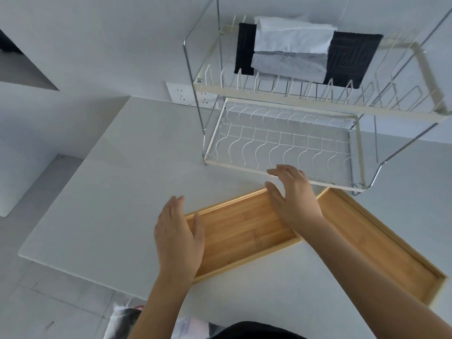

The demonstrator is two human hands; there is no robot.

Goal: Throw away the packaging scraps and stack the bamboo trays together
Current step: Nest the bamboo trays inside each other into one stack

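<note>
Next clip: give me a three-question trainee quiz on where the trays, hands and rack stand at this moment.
1. True or false: the two bamboo trays are already stacked.
2. Which hand is over the far rim of the left bamboo tray: A) left hand B) right hand?
3. Fill in: dark and pale cloths hang at the top of the ____.

Key: 1 false, the right bamboo tray lies beside it; 2 B; 3 dish rack.
</note>
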